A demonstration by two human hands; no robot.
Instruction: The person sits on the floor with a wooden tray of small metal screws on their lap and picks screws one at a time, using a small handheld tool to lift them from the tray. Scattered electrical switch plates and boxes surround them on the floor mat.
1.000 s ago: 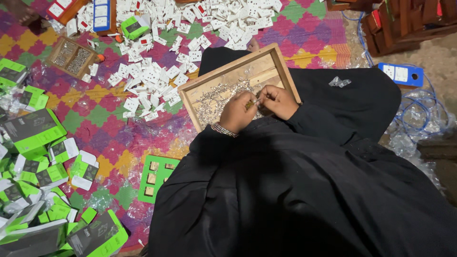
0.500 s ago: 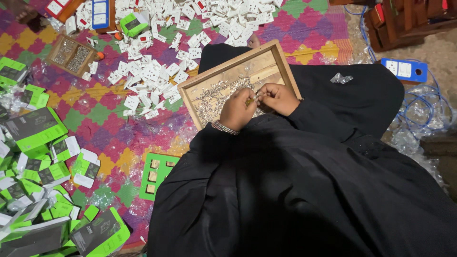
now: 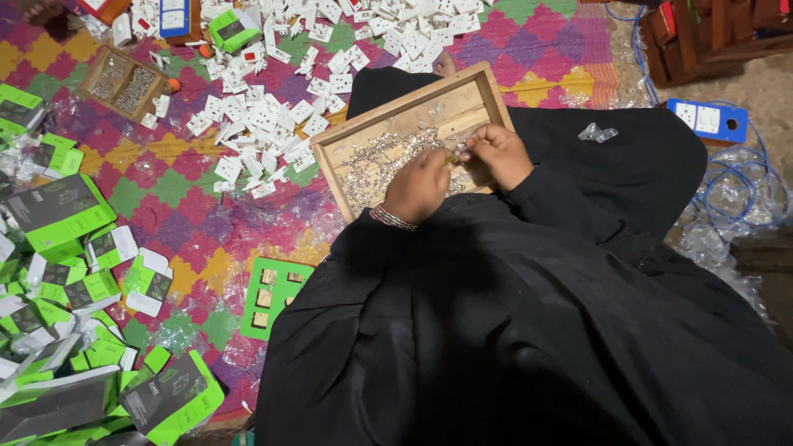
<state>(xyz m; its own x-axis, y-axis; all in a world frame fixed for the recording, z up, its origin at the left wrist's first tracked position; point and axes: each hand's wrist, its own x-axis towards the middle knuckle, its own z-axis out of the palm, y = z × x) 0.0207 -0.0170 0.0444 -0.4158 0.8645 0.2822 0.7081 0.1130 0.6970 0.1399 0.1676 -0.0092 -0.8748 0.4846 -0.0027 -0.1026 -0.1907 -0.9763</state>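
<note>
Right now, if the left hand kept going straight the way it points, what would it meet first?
Probably the right hand: the left hand points up and to the right over the wooden tray of small metal parts, and their fingertips nearly meet. Depth is unclear.

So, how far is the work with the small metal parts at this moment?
Looks done: many white plastic pieces lie spread on the mat. In hand: left hand and right hand meet over the wooden tray, seemingly pinching something small. Left: a heap of small metal parts fills the tray.
</note>
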